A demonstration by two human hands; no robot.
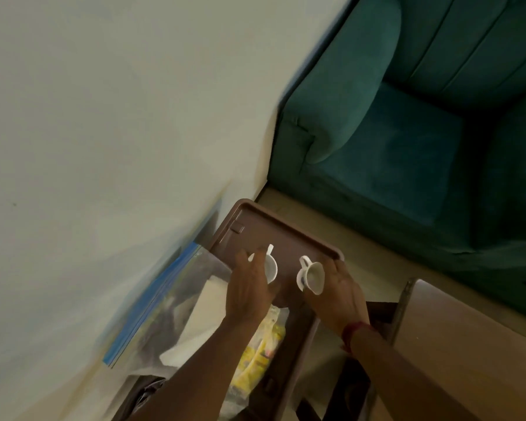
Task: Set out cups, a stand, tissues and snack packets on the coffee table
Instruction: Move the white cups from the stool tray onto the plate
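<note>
My left hand is closed around a small white cup above a brown plastic tray. My right hand holds a second white cup tilted on its side, handle toward the left. Under my left forearm lie yellow snack packets in clear wrap and a white stack of tissues. The view is tilted and blurred.
A clear bag with a blue zip strip lies against the pale wall. A teal sofa fills the upper right. A light wooden coffee table sits at the lower right, with dark wooden furniture parts below the tray.
</note>
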